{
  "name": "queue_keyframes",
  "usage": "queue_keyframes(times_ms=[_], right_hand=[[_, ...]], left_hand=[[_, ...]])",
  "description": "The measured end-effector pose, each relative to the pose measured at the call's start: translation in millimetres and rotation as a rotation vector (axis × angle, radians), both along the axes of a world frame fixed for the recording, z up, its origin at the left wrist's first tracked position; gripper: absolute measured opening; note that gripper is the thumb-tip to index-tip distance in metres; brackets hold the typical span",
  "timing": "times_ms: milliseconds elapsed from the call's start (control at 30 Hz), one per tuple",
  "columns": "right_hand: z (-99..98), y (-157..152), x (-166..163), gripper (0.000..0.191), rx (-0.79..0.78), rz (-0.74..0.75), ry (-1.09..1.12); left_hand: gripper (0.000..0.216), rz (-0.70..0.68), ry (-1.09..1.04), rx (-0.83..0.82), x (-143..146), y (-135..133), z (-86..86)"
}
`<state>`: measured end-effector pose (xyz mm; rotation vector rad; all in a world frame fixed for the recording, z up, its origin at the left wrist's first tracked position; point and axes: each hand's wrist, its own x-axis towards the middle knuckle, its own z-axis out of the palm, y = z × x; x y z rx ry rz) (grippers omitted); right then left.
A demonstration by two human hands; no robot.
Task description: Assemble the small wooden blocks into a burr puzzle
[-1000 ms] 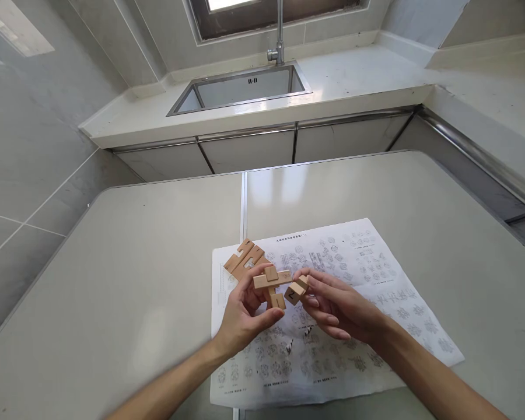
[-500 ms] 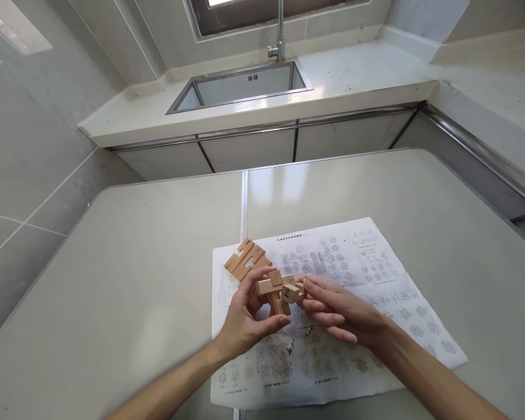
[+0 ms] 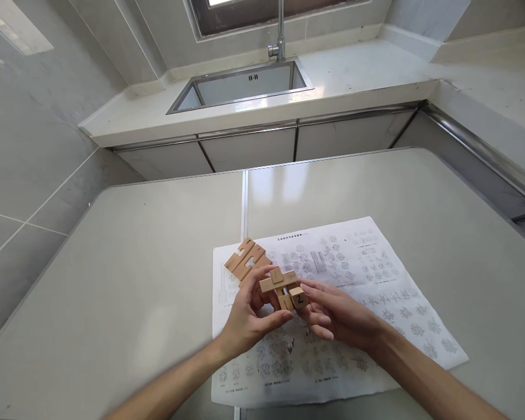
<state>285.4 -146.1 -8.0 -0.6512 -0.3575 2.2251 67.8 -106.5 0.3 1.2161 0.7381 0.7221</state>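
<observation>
By the right hand's [image 3: 343, 312] nearly closed fingers, block 2 [image 3: 299, 298] was pinched just right of the joined blocks [image 3: 277, 276], its numbered end turned toward the person. The joined blocks were held by the left hand's [image 3: 247, 318] curled fingers.

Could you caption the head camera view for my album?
Left hand holds crossed blocks, right hand the block marked 2, above a printed sheet.

Single head-worn view, forward and steeply down across the table [image 3: 175, 233] toward the sink [image 3: 231, 87]
</observation>
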Motion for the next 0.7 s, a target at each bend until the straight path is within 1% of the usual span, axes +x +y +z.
queue_keyframes(times_ms=[100, 233, 267, 300, 400, 600, 700], right_hand=[[-1.9, -0.3, 2.2, 0.041, 0.044, -0.021, -0.003], [-2.7, 0.5, 3.8, 0.064, 0.155, -0.005, -0.054], [-2.3, 0.9, 3.2, 0.067, 0.187, 0.008, -0.082], [-1.7, 1.3, 2.3, 0.067, 0.214, 0.015, -0.112], [-0.1, 2.3, -1.1, 0.056, 0.262, 0.017, -0.191], [-0.6, 1.1, -3.6, 0.050, 0.297, 0.019, -0.255], [-0.7, -0.3, -5.0, 0.044, 0.291, 0.021, -0.252]], left_hand=[[0.065, 0.021, 0.020, 0.006, 0.9, 0.7, 1.2], [0.066, 0.028, 0.044, 0.027, 1.0, 0.2, 1.2], [0.067, 0.025, 0.053, 0.035, 0.9, -0.3, 0.7], [0.067, 0.020, 0.063, 0.042, 0.8, -0.7, 0.2], [0.068, -0.007, 0.081, 0.064, 0.8, -1.4, -1.3], [0.067, -0.005, 0.084, 0.145, 0.8, -1.1, -3.2], [0.069, -0.017, 0.086, 0.187, -0.2, -2.2, -5.0]])
